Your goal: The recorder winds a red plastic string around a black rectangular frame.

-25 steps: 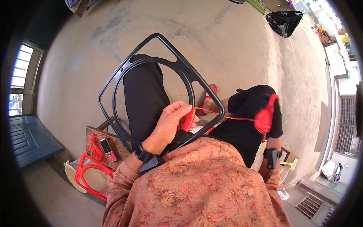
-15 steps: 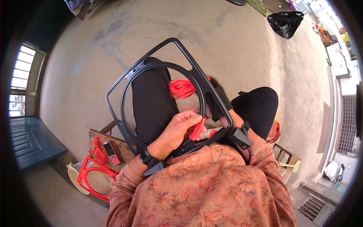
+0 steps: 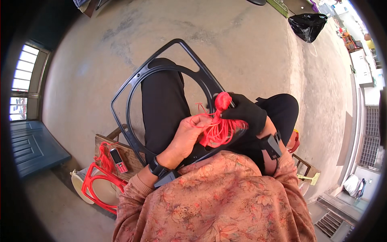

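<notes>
Two hands work red cord [image 3: 217, 129] across our lap: left hand [image 3: 189, 135] pinches strands, gloved right hand [image 3: 244, 113] clasps the bundle against the black frame [image 3: 133, 82]. Strands want steady tension.

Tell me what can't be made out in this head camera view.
- Near edge of the black frame: hidden by the left hand and the floral sleeves.
- Right hand: its grip on the red cord bundle is hidden by strands.
- Red frame: partly covered by the left sleeve.
</notes>
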`<state>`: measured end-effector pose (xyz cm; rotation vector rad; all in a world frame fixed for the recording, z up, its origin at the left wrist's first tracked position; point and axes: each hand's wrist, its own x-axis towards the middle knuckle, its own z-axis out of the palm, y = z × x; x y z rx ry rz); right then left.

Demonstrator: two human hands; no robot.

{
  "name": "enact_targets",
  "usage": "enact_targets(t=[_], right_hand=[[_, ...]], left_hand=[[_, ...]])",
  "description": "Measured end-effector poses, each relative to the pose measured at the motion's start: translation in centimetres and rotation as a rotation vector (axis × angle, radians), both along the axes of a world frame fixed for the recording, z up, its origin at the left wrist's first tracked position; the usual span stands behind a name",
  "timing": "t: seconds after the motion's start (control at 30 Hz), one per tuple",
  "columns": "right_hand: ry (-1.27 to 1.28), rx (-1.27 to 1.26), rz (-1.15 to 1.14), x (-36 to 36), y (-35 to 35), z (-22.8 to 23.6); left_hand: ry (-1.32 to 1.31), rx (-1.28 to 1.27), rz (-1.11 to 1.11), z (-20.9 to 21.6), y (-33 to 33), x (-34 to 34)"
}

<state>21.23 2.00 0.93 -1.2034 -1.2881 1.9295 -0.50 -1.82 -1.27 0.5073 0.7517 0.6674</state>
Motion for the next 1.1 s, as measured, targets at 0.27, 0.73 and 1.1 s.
enact_targets(t=[0.27, 0.73, 1.1], right_hand=[[-0.273, 0.069, -0.438, 6.6, -11.0, -1.4], [-0.391, 0.246, -0.867, 9.9, -8.0, -0.1], [0.431, -0.078, -0.58, -3.9, 0.6, -7.2]], left_hand=[[0.022, -0.053, 0.0, 0.7, 0.3, -0.5], [0.0, -0.066, 0.002, 0.9, 0.6, -0.3], [-0.065, -0.112, -0.121, 0.0, 0.0, 0.0]])
